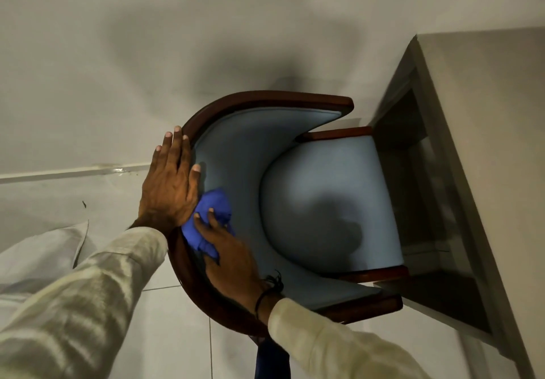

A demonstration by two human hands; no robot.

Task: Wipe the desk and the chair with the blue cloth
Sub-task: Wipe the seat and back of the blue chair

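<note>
Blue cloth point(211, 222) lies bunched against the padded inner back of the chair point(324, 201), at the curve nearest the person. The right hand point(233, 260) presses down on it, fingers spread over the folds and closed on the cloth. The left hand point(171, 184) rests flat and wide open on the chair's dark wooden rim, thumb on the padding, touching the cloth's edge. Both sleeves are pale. The chair's seat points toward the desk point(486, 142) at right, its front tucked just under it.
</note>
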